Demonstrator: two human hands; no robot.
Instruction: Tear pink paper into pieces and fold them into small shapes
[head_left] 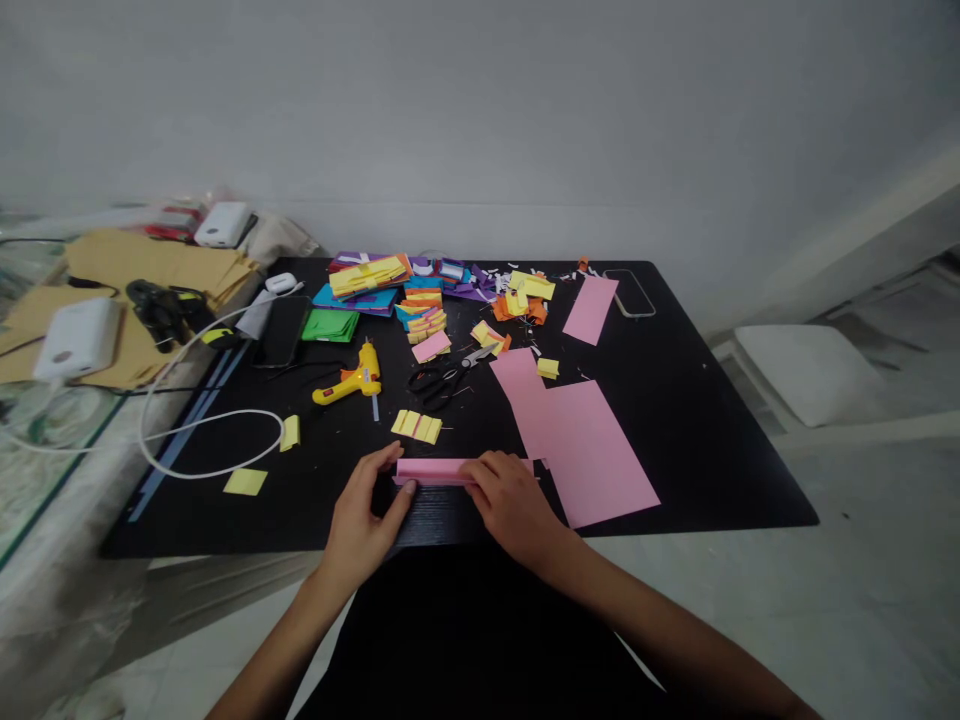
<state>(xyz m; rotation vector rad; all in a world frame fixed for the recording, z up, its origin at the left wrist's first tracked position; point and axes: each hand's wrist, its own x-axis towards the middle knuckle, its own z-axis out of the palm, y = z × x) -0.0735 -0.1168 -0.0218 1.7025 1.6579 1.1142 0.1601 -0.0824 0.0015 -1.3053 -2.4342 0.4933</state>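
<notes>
Holding a partly folded pink strip, the right hand is curled, the left hand half-open; pink sheets lie unfolded.

From my seat I see the table in front of the wall. The paper strip is near the front edge, between the left hand and the right hand. Behind it, to the left, lies the glue gun; the scissors are right of this gun. The paper bundles lie farther behind, toward the wall. A paper sheet is on the right, and beyond the table's right side is a seat.
</notes>
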